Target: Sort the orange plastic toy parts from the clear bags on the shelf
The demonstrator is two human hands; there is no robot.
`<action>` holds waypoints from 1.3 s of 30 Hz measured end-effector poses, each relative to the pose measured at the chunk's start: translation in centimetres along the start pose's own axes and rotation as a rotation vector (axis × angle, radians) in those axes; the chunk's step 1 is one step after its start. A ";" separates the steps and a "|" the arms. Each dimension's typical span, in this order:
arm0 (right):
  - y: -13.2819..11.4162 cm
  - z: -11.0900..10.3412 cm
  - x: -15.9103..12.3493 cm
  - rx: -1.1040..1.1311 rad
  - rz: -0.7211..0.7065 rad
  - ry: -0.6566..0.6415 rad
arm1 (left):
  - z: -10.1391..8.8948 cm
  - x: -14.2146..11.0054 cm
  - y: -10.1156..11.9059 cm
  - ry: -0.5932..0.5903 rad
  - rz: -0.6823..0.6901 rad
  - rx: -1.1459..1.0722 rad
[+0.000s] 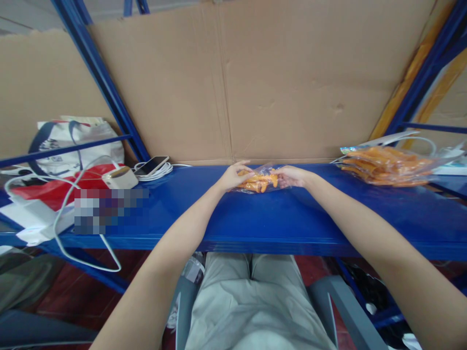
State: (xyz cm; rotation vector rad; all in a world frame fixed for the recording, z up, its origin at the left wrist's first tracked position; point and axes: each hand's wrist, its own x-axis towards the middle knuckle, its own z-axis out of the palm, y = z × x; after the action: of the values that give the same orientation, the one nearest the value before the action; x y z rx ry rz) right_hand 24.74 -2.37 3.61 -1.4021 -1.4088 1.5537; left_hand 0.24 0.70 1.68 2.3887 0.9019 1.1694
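A clear plastic bag (260, 183) with orange pieces inside lies on the blue shelf table (255, 221), close to the cardboard backing. My left hand (235, 176) grips the bag's left end, its thumb and fingers over the plastic. At the other end, my right hand (292, 176) has its fingers closed on the bag's right edge. What exactly the orange pieces are is too small to tell. Further right rests a pile of similar bags (388, 166) with orange contents, apart from both hands.
On the left are a white tote bag (78, 141), red material (69, 187), a white box-shaped device (120, 178), a phone (153, 166) and coiled white cables (158, 172). Cardboard (292, 82) walls off the back between blue metal posts. A white cable hangs over the front edge.
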 end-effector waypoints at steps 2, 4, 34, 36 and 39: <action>0.0 0.0 0.0 0.011 -0.010 -0.032 | 0.1 0.0 0.2 0.008 -0.008 0.032; 0.0 0.0 -0.1 0.005 -0.011 -0.043 | 0.2 0.1 0.5 0.024 -0.023 0.069; -0.6 1.2 -1.5 -0.356 -0.147 -0.171 | 1.5 0.3 1.4 -0.112 -0.132 0.102; -1.0 0.7 -1.9 -0.335 -0.173 -0.188 | 1.6 0.3 1.3 -0.120 -0.138 0.136; -1.4 -0.2 -2.5 -0.267 -0.209 -0.234 | 1.6 0.2 1.5 -0.116 -0.124 0.172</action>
State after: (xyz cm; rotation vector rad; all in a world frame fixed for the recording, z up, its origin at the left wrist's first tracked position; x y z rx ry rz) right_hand 25.32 -4.28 5.76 -1.1991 -1.8973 1.4702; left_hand 2.24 -0.30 1.61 2.4639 1.1340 0.9312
